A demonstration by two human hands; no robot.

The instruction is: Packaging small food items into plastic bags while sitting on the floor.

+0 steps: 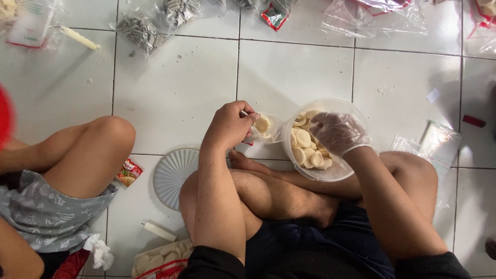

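Home floor, informal food packing: white floor tiles [175, 88], filled plastic bags [139, 31], seated bare legs [268, 194].

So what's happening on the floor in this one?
A person sits cross-legged on a white tiled floor. The right hand, in a thin clear glove, reaches into a clear plastic bowl of pale round crackers. The left hand holds a small clear bag open beside the bowl, a few crackers already inside. Another person's bare knee is at the left.
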